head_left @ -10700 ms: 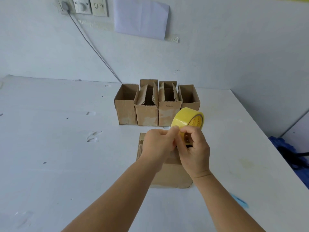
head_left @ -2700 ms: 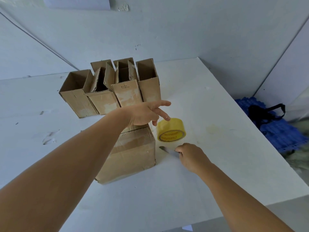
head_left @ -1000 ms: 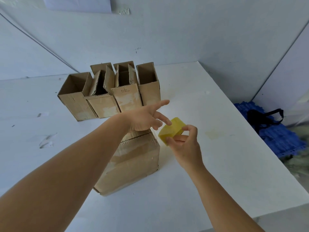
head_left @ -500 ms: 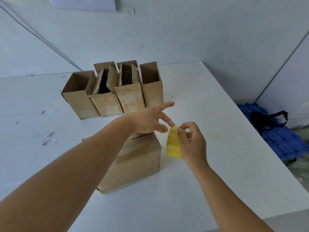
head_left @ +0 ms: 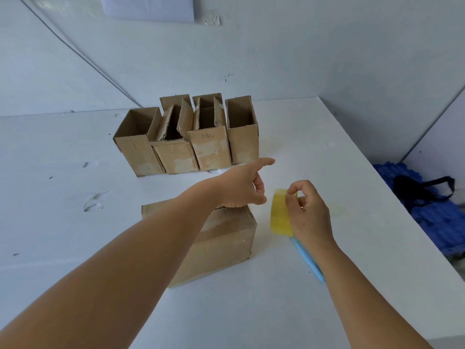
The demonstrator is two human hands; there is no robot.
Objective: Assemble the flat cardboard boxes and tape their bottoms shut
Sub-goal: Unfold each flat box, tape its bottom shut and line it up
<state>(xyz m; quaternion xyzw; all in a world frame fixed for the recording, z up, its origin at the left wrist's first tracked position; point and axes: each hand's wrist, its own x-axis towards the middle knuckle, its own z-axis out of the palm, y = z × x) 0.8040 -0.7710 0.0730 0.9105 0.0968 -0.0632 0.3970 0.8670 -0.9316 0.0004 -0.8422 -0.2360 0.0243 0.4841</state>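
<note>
White table: right hand pinching upright tape roll, left hand splayed on box.

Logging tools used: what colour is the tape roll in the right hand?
Yellow tape roll, pinched by the right hand; head view.

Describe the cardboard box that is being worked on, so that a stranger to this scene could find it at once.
On the white table, a row of four upright open boxes stands near the back wall. In front of that row, nearer the person, one cardboard box sits alone under the left hand. Unlike the others, its upper face is closed and taped.
</note>
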